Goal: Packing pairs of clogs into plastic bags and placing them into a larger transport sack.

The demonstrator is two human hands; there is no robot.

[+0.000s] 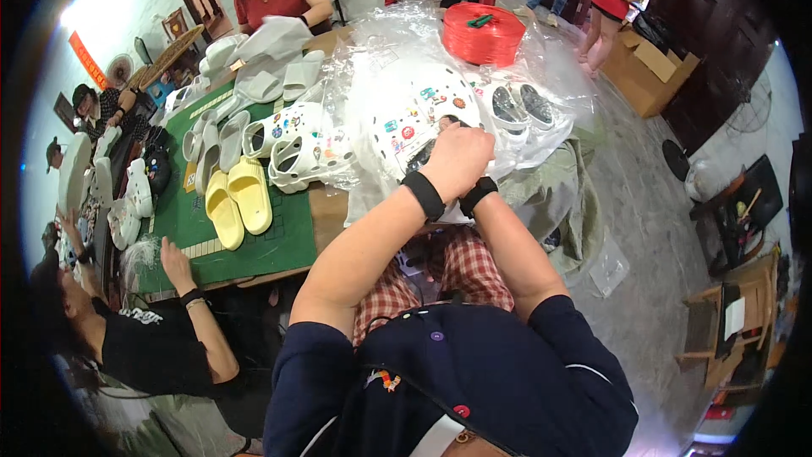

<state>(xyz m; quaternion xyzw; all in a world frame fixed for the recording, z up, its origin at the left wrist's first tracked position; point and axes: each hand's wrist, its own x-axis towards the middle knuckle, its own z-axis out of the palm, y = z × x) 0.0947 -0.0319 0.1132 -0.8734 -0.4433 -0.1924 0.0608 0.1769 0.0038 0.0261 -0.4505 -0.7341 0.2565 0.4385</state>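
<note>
In front of me lies a large white clog (pixel 414 101) with colourful charms, on white and clear plastic. My left hand (pixel 461 155) is closed at its near edge, its fingers curled; what they grip is hidden. My right hand (pixel 468 182) is mostly covered by the left, so its fingers do not show. Both wrists wear black bands. Just right of the clog sit white shoes with dark insoles (pixel 520 106) in clear plastic. To the left are white clogs with charms (pixel 309 156) and a pair of yellow slides (pixel 239 203).
A roll of red plastic twine (pixel 482 34) stands at the table's far side. Grey slides (pixel 222 144) lie on the green mat (pixel 292 245). Co-workers sit left and across; one person's hand (pixel 175 267) is near the mat. A cardboard box (pixel 651 72) stands back right.
</note>
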